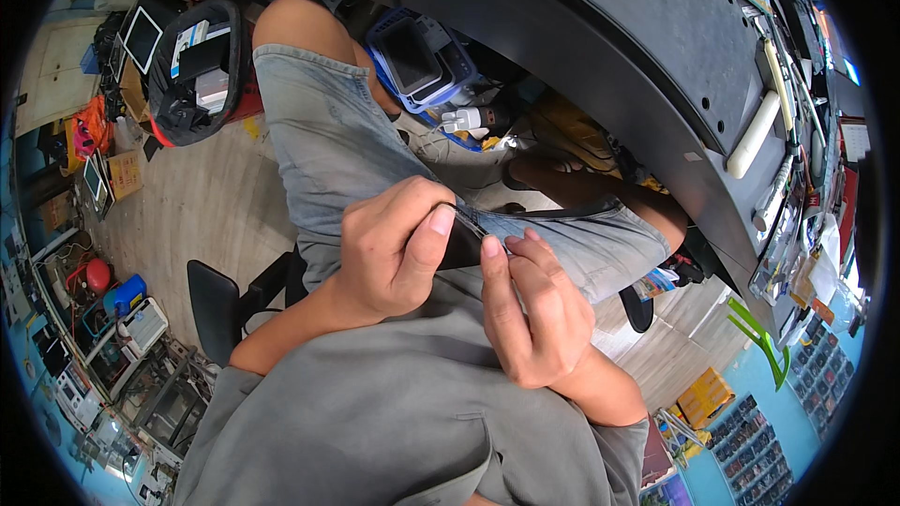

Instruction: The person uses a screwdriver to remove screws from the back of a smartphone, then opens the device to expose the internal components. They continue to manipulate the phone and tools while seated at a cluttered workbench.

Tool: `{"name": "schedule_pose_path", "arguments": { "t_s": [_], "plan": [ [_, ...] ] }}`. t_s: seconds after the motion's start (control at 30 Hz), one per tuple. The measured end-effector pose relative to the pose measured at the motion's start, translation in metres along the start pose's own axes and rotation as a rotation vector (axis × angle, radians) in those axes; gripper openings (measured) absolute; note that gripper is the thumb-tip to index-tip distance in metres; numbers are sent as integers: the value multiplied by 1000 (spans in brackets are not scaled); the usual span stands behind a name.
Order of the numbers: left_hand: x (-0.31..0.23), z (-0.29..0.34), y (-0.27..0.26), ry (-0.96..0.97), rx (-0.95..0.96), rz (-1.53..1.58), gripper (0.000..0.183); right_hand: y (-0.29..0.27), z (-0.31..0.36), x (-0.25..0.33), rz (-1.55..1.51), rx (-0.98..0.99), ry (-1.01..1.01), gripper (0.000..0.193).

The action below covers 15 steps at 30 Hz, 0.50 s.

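Above my lap, I hold a thin black flat piece (460, 250) with a shiny edge between both hands. Its exact kind cannot be made out. My left hand (394, 248) is closed on the piece's upper left end, the thumb pressed against the curled fingers. At the other end, my right hand (539, 311) pinches the shiny edge between thumb and fingertips. Part of the piece is hidden behind my fingers. Below it lie my grey shirt (394, 394) and faded denim shorts (323, 131).
A dark workbench (647, 56) curves across the upper right, with a white cylindrical handle (753, 136) and tools along it. Under it stands a blue basket (464, 66) of devices. A black bin (239, 66) stands left; a chair armrest (212, 309) is beside me.
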<state>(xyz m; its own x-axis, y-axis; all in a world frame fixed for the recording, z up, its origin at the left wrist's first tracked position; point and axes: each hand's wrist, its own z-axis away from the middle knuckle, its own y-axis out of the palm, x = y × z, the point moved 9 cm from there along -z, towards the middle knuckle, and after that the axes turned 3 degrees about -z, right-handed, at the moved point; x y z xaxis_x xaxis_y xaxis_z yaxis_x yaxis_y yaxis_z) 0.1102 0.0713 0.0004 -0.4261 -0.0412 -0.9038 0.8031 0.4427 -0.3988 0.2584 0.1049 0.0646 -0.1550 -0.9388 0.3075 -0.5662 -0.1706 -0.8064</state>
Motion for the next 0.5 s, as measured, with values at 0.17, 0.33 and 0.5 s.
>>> {"name": "schedule_pose_path", "arguments": {
  "t_s": [0.17,0.33,0.5],
  "plan": [
    [0,2,0,13,-1,-16,26,1,-4,5,35,62,-53,28],
    [0,4,0,9,6,-19,25,3,-6,8,48,101,-99,27],
    [-2,6,1,52,-25,-20,23,4,-7,9,50,102,-113,25]
  ]
}}
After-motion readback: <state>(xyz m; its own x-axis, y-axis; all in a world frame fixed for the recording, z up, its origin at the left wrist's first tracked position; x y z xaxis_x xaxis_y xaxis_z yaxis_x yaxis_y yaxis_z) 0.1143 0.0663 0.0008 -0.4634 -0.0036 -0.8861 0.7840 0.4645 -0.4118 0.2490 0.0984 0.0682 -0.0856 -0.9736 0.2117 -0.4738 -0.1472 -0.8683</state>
